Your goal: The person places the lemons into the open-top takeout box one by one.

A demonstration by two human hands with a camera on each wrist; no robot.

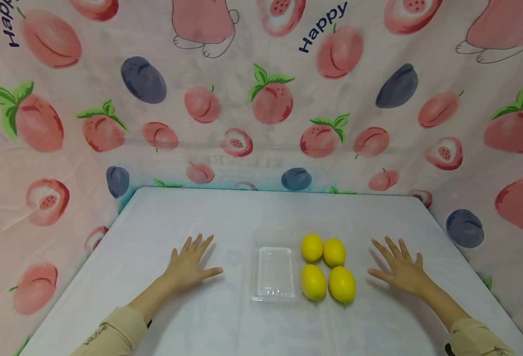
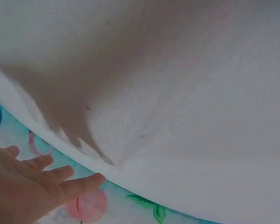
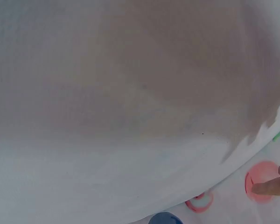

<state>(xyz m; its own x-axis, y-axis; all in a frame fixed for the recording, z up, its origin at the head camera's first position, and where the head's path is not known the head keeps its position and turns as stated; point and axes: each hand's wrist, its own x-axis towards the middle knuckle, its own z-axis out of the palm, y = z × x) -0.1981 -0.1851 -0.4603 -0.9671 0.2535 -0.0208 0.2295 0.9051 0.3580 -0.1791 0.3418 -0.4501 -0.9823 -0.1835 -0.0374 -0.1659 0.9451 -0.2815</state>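
In the head view, a clear plastic box lies on the white table, with several yellow lemons grouped just right of it. Left of the box, my left hand is spread with its fingers apart and holds nothing. My right hand is likewise spread, to the right of the lemons and apart from them. The left wrist view has the left hand at its lower left, over the table's edge. Only a finger or two of the right hand show in the right wrist view.
The white table fills the lower part of the head view. Behind it and along both sides hangs a pink cloth printed with peaches and dark blue fruit.
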